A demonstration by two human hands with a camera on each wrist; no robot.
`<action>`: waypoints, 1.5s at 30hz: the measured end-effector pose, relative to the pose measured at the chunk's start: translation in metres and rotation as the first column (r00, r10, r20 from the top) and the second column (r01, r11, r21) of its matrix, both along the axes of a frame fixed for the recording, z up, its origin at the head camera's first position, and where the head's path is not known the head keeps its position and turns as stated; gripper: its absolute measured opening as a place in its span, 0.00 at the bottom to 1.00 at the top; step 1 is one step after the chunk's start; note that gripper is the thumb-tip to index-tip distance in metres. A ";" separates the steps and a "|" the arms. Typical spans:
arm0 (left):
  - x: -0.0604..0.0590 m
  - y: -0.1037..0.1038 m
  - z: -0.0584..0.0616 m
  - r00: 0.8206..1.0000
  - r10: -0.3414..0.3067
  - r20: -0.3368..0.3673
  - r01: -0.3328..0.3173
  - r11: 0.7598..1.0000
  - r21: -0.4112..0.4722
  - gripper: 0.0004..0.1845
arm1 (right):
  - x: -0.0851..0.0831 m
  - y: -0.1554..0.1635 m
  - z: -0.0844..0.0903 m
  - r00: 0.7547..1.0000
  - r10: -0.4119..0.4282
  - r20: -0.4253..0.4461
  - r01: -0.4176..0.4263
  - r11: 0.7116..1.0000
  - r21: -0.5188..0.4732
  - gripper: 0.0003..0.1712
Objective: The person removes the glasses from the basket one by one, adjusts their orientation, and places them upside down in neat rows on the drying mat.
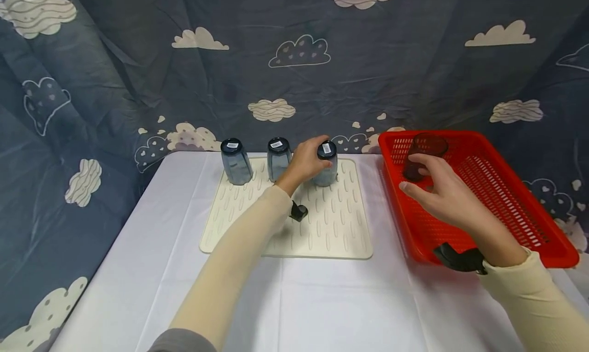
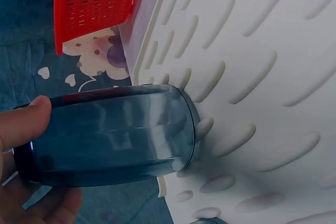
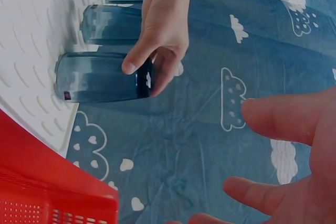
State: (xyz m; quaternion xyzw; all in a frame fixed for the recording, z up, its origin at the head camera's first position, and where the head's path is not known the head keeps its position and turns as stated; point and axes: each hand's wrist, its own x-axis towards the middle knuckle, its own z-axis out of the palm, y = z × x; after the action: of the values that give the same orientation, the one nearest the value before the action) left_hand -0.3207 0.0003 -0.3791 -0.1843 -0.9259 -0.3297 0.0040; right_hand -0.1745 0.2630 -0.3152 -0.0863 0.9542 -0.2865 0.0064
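Your left hand [image 1: 307, 162] grips the upturned blue-grey translucent glass tumbler [image 1: 326, 163], thumb and fingers curled round its base, at the far right of the cream ribbed rubber drying mat [image 1: 340, 224]. Two matching upturned blue-grey tumblers [image 1: 235, 161] stand on the mat's far edge, left of the gripped one. Your right hand [image 1: 437, 188] hovers with fingers spread and relaxed above the red perforated plastic basket [image 1: 515, 198], right of the mat, near a dark tumbler [image 1: 421, 155] lying inside.

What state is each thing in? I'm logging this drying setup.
Right glass: upside down on mat, gripped by left hand.
Middle glass: upside down.
Left glass: upside down.
Basket glass: lying in red basket.
Right hand: open over basket.
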 end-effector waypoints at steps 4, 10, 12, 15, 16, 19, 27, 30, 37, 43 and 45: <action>-0.001 0.000 -0.001 1.000 0.006 -0.001 -0.006 1.000 0.008 0.38 | 0.001 0.000 -0.001 1.000 -0.003 0.011 0.003 1.000 -0.005 0.41; -0.004 0.000 -0.005 1.000 0.026 0.014 -0.026 1.000 0.014 0.39 | 0.001 0.000 -0.005 1.000 -0.001 0.016 0.001 1.000 -0.009 0.41; -0.005 0.001 -0.006 1.000 0.021 0.017 -0.021 1.000 -0.001 0.39 | 0.002 0.000 -0.006 1.000 0.000 0.019 0.000 1.000 -0.008 0.41; -0.007 0.003 -0.007 1.000 0.006 0.026 -0.005 0.999 -0.032 0.39 | 0.002 -0.002 -0.008 0.999 0.000 0.032 0.000 1.000 -0.006 0.42; -0.007 0.003 -0.007 1.000 0.000 0.030 0.001 0.999 -0.043 0.39 | 0.002 -0.003 -0.008 0.999 -0.002 0.034 0.002 1.000 -0.002 0.42; -0.008 0.005 -0.007 0.999 -0.007 0.044 0.009 0.998 -0.059 0.39 | 0.002 -0.005 -0.009 0.999 -0.001 0.047 0.001 1.000 0.003 0.43; -0.004 0.005 -0.005 0.997 -0.028 0.071 0.039 0.984 -0.173 0.45 | 0.000 -0.006 -0.009 0.998 -0.006 0.063 0.006 1.000 0.009 0.44; -0.002 0.005 -0.005 0.998 -0.015 0.068 0.027 0.985 -0.171 0.46 | 0.000 -0.007 -0.009 0.997 -0.004 0.071 0.003 1.000 0.009 0.45; 0.031 -0.008 0.002 0.997 -0.053 -0.049 0.044 0.985 -0.165 0.41 | 0.001 -0.006 -0.012 0.995 0.015 0.094 -0.016 1.000 0.009 0.45; 0.073 -0.026 0.004 0.961 -0.093 -0.261 0.055 0.987 -0.148 0.31 | -0.002 -0.002 -0.015 0.994 0.022 0.106 -0.024 1.000 0.020 0.46; 0.081 -0.030 0.005 0.957 -0.104 -0.272 0.070 0.989 -0.134 0.29 | -0.004 -0.001 -0.015 0.995 0.025 0.097 -0.027 0.999 0.023 0.46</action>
State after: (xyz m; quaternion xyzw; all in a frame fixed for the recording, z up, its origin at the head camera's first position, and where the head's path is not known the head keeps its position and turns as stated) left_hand -0.2392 -0.0298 -0.3740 -0.2693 -0.9257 -0.2427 0.1082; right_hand -0.1790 0.2623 -0.3305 -0.0846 0.9549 -0.2788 0.0574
